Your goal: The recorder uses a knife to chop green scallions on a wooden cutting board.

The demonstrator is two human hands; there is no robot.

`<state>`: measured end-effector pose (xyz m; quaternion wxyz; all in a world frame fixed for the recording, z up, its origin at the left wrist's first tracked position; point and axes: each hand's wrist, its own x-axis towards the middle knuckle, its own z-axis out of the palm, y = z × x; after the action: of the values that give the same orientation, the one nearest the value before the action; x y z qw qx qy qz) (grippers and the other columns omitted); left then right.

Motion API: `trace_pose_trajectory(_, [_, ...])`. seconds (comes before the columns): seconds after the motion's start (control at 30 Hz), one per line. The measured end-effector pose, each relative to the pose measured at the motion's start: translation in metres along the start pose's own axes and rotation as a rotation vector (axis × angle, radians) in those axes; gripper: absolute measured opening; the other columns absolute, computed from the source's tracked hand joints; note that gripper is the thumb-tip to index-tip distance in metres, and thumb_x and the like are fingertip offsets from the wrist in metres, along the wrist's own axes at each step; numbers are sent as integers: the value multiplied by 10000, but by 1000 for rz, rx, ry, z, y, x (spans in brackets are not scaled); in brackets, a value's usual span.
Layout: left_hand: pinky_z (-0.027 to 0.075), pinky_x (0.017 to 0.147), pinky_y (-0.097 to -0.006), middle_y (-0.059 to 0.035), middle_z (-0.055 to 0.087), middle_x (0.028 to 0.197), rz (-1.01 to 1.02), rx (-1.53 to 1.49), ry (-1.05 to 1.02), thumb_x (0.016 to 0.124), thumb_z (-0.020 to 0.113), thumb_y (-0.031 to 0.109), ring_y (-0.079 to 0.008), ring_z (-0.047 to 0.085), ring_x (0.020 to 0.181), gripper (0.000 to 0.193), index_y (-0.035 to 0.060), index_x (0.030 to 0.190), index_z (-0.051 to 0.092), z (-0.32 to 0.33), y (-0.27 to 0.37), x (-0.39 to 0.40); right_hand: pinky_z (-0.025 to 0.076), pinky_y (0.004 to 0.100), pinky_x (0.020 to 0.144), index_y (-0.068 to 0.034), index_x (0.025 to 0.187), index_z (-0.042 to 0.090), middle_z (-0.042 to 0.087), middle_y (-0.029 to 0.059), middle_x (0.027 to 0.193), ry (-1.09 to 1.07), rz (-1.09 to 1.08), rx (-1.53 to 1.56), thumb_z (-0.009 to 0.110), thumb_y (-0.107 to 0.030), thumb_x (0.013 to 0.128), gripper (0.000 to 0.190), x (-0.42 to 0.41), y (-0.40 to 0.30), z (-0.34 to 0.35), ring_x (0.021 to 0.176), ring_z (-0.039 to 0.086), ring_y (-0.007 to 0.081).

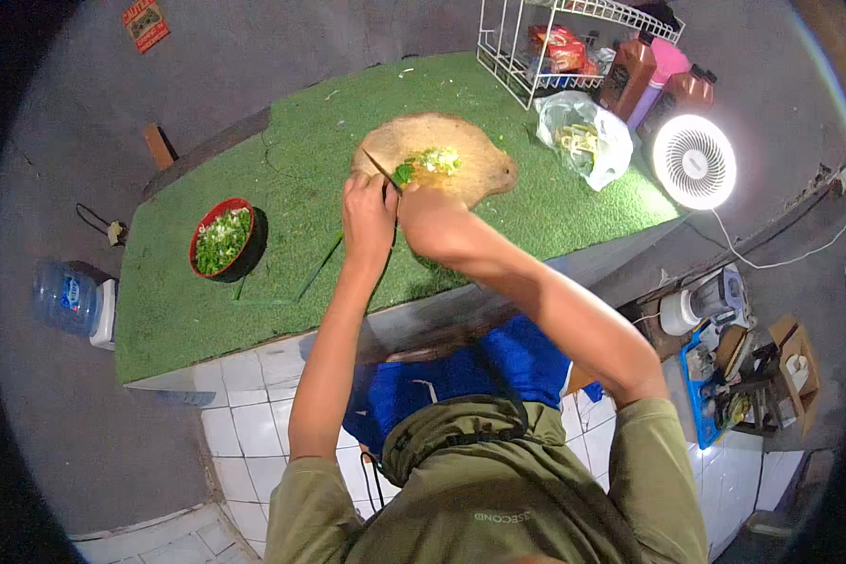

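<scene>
A round wooden cutting board [430,127] with a short handle lies on the green turf-like table cover. My right hand [433,222] grips a knife [379,166], its dark blade slanting across the board toward the upper left; the handle is hidden in the fist. Close beside the blade, my left hand [368,215] is closed on green onion leaves, mostly covered by the fingers. One long green onion leaf [320,265] trails from beside that hand over the turf. Chopped green onion [438,161] is heaped on the board. To the left stands a red-rimmed bowl [255,240] full of chopped green onion [220,243].
A plastic bag [610,144] with pale trimmings lies right of the board. Behind it are a white wire rack [529,84] and brown bottles [627,77]. A lit white fan [694,162] stands at the table's right end. A water jug [67,296] is beyond the left edge.
</scene>
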<state>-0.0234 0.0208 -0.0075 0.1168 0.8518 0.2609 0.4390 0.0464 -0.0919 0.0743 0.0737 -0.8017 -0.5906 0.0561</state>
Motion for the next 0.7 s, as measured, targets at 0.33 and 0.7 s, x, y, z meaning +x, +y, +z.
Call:
trace_pose_trajectory(0.33, [484,817,-490,-229,638,883,2,-1,3,815,671,74,-416,583,895,122,-36,862,646,-3,-1,-1,587,406,685,26,965,673,700,189,860,9,-96,-42,582,-106,858,193,-2,-1,-5,843,718,323])
trace_pose_trajectory(0.7, [466,836,-484,-233,593,954,12,55,58,827,664,58,-412,540,952,132,-18,931,689,1,1,-1,574,424,662,42,986,680,703,176,842,237,-91,-98,591,-125,835,241,-5,8,21,774,713,334])
